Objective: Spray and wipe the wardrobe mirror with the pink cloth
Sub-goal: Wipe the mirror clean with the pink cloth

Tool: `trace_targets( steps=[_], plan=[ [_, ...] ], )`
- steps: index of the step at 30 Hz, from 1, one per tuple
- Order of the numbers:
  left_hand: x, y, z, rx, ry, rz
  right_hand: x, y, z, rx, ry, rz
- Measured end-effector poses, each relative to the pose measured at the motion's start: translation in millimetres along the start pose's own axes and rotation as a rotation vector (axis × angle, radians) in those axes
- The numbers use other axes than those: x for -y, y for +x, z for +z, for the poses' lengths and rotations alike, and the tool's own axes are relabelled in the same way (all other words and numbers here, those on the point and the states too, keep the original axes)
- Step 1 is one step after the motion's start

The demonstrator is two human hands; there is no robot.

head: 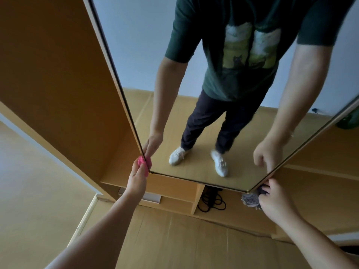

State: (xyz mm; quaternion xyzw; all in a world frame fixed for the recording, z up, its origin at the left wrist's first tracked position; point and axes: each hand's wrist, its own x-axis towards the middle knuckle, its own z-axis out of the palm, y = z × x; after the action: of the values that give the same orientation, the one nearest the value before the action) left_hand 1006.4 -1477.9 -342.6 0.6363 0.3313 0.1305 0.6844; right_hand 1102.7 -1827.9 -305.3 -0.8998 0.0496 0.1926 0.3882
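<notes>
Wardrobe mirror (136, 55) | left hand (138, 176) pinches pink cloth (141, 161) | cubby (234, 207): black cable (211, 200)

One mirror (136, 45), one pink cloth (142, 161), two hands (138, 178) (275, 199), one black cable (211, 200).

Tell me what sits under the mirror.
Open shelf compartments: a coiled black cable, a flat white item. The right hand, gripping the mirror's corner, hides part of a greyish bundle.

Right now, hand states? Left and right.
Left hand: closed, holding the pink cloth at the mirror's bottom left corner.
Right hand: closed on a grey bundle at the bottom right corner; unclear what.
</notes>
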Motion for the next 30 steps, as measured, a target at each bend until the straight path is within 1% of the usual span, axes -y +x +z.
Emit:
trace_targets(
  steps=[4,7,12,14,17,21,23,25,26,28,30],
  plan=[
    [18.1,7.0,-2.7,0.016,-0.008,0.008,-2.6,7.5,5.0,-0.001,-0.015,0.008],
    [22.7,10.3,-1.8,0.01,-0.056,-0.001,-4.1,10.3,10.0,-0.011,0.009,-0.018],
    [27.7,5.9,4.6,-0.076,-0.218,-0.116,-5.2,10.7,12.6,0.021,0.096,-0.016],
    [31.7,4.6,8.8,-0.109,-0.223,-0.149,-6.2,13.3,13.0,0.029,0.109,-0.011],
    [34.7,-1.0,16.7,-0.133,-0.246,-0.138,-8.7,16.3,13.5,0.029,0.111,-0.003],
    [37.9,-9.5,28.6,-0.157,-0.184,-0.055,-13.2,19.7,16.0,0.02,0.092,0.034],
    [36.3,-8.0,31.1,-0.181,-0.388,-0.136,-15.6,22.0,16.7,0.015,0.089,0.043],
    [34.5,-7.5,35.0,-0.259,-0.594,-0.279,-16.4,23.9,16.8,0.017,0.087,0.037],
    [35.8,-8.7,35.8,-0.27,-0.572,-0.266,-15.2,24.0,17.1,0.019,0.089,0.036],
    [37.1,-14.0,40.8,-0.231,-0.515,-0.224,-11.6,22.1,16.5,0.013,0.086,0.043],
    [34.8,-18.0,43.7,-0.227,-0.584,-0.237,-9.9,21.2,16.6,0.003,0.08,0.049]
  ],
)
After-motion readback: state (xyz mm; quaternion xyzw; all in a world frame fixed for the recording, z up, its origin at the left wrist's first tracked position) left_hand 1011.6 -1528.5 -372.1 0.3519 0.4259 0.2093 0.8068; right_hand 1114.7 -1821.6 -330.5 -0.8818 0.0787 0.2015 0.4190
